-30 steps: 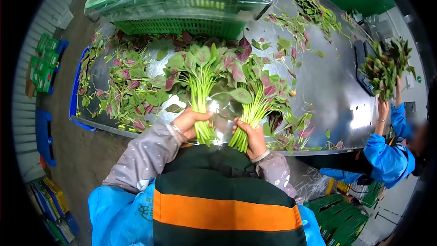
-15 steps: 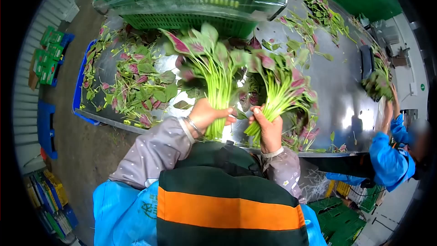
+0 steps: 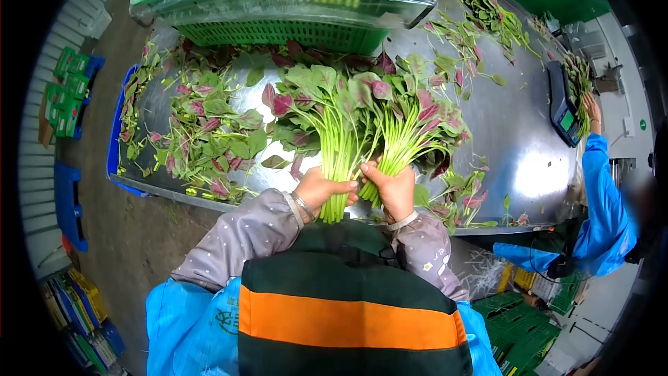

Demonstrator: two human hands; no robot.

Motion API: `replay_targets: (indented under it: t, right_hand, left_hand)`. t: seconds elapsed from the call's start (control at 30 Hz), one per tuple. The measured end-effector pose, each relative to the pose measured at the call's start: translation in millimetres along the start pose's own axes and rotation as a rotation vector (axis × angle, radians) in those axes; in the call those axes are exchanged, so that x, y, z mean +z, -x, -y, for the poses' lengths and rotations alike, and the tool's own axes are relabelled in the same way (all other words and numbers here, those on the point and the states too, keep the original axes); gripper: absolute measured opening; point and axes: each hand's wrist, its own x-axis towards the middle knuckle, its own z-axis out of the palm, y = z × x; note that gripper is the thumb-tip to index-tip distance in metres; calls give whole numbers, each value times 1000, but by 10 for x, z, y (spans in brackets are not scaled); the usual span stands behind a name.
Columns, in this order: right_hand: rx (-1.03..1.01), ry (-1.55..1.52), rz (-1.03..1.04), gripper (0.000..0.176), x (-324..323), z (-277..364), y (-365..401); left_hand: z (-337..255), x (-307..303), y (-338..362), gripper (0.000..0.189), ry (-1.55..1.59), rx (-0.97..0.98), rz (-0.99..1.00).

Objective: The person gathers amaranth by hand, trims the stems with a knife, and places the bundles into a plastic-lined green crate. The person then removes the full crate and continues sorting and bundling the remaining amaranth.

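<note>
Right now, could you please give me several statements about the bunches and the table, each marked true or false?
1. The left hand grips an amaranth bunch by its stems. True.
2. The right hand is empty. False: it holds a second bunch.
3. A green crate stands at the far side of the steel table. True.
4. The table left of the bunches is bare. False: loose leaves lie there.
5. The co-worker's sleeve is orange. False: it is blue.
</note>
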Motion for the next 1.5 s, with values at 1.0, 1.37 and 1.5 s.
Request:
replay_targets:
  t: [1.0,1.37,1.5]
  right_hand:
    - [-15,143,93,6,8,63,22]
    - [-427,709,-296,33,-764,441,-292]
    - [106,119,37,14,-437,435,-6]
  left_hand:
    - [9,93,-19,13,71,-3,-25]
    - [-754,190,33,20,181,10,152]
    - [-275,207,-65,20,187,-56,218]
